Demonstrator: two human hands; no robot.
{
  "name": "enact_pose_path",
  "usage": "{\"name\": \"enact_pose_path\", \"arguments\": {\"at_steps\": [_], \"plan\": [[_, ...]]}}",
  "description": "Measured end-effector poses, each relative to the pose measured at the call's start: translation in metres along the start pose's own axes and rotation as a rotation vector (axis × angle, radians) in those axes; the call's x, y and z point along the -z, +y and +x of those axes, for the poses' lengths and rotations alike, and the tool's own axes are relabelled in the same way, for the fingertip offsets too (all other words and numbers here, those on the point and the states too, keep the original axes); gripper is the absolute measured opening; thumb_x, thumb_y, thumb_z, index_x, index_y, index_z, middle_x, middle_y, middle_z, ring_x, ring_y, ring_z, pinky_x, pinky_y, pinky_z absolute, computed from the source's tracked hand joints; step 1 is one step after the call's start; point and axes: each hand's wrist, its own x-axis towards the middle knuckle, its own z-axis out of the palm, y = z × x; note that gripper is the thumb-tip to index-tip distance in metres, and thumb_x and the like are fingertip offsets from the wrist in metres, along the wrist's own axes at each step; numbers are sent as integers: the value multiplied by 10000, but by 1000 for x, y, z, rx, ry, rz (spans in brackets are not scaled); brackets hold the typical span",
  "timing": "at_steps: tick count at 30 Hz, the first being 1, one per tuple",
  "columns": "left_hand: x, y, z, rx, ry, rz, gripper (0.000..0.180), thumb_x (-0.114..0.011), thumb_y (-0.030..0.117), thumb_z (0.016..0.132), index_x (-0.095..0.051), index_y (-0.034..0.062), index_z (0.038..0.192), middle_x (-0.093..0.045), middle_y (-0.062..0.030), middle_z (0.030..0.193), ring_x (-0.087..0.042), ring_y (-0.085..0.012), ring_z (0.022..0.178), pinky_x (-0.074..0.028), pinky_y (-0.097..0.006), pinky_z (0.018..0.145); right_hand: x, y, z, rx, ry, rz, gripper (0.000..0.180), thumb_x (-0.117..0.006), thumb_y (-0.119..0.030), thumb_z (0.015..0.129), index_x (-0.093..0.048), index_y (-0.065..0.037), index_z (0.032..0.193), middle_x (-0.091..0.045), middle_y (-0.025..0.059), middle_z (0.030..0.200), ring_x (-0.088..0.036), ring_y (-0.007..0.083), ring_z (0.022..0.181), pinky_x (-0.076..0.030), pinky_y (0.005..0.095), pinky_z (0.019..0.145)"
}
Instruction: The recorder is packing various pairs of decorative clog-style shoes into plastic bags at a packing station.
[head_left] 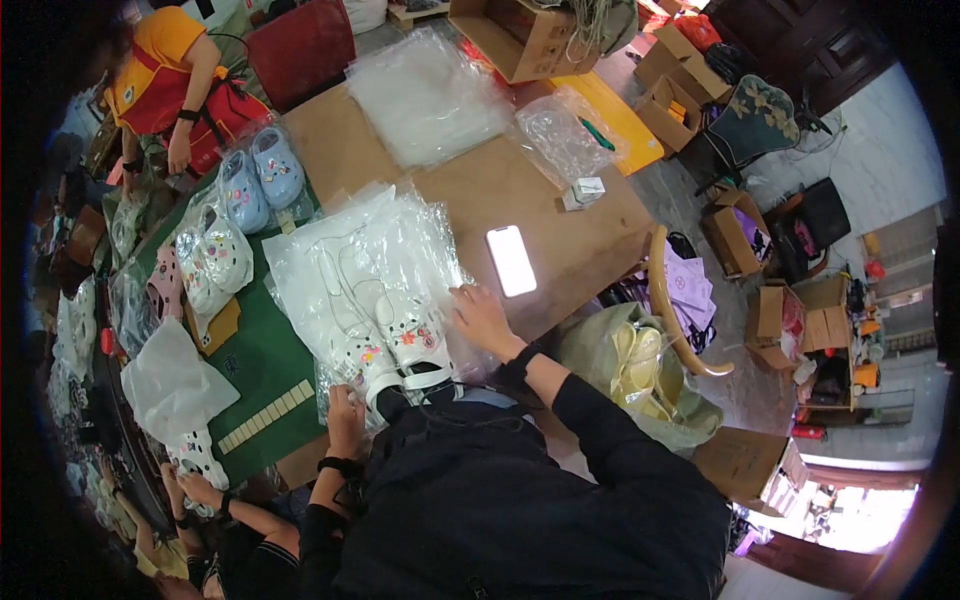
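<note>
A pair of white clogs (401,338) with colourful charms lies in front of me, heels toward my body. They are in or on a clear plastic bag (300,265), on top of more clear bags; I cannot tell how far the bag covers them. My left hand (346,418) is closed on the bag's near left edge, beside the left clog's heel. My right hand (483,318) has its fingers bent at the bag's right edge, right of the clogs, and seems to pinch the film. A white-screened phone (511,261) lies on the table beyond it.
A stack of clear bags (430,100) and a small white box (583,193) lie on the brown table (600,240). Blue clogs (262,180) and wrapped white clogs (214,255) stand left on a green mat (262,345). Other people work left; a sack (590,345) stands right.
</note>
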Motion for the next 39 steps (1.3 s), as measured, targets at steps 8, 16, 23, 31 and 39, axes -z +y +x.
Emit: {"name": "enact_pose_path", "arguments": {"at_steps": [8, 16, 23, 31, 39], "plan": [[7, 12, 6, 42, 53, 119, 322, -563, -2, 703, -459, -16, 1008, -463, -214, 1008, -498, -393, 934, -439, -407, 758, -9, 93, 7, -592, -21, -354, 567, -525, -265, 792, -375, -169, 1330, -332, 214, 1345, -358, 374, 1207, -289, 517, 975], [2, 7, 3, 53, 40, 110, 323, -566, 11, 706, -458, -11, 1010, -471, -210, 1025, -503, -389, 936, -437, -406, 768, -9, 105, -2, -560, -103, -410, 493, -534, -324, 809, -452, -219, 1284, -290, 166, 1390, -261, 346, 1283, -223, 521, 1024], [-1, 3, 2, 71, 40, 83, 329, -566, -8, 686, -449, -19, 993, -474, -206, 1023, -497, -388, 939, -430, -404, 781, -9, 94, -12, -538, -45, -406, 415, -516, -330, 825, -534, -162, 1204, -314, 178, 1369, -288, 326, 1266, -223, 515, 1023], [2, 7, 4, 69, 31, 80, 338, -577, -1, 686, -439, -22, 994, -472, -205, 1013, -493, -393, 928, -423, -405, 775, -8, 94, -13, -518, -26, -453, 380, -520, -322, 814, -577, -144, 1145, -349, 169, 1345, -295, 320, 1257, -228, 512, 1018], [1, 7, 3, 78, 36, 74, 308, -553, 18, 709, -437, -18, 992, -474, -198, 994, -492, -392, 912, -422, -407, 763, -10, 95, -17, -476, 26, -485, 366, -533, -317, 804, -599, -131, 1113, -405, 172, 1297, -335, 318, 1230, -257, 508, 1001]]}}
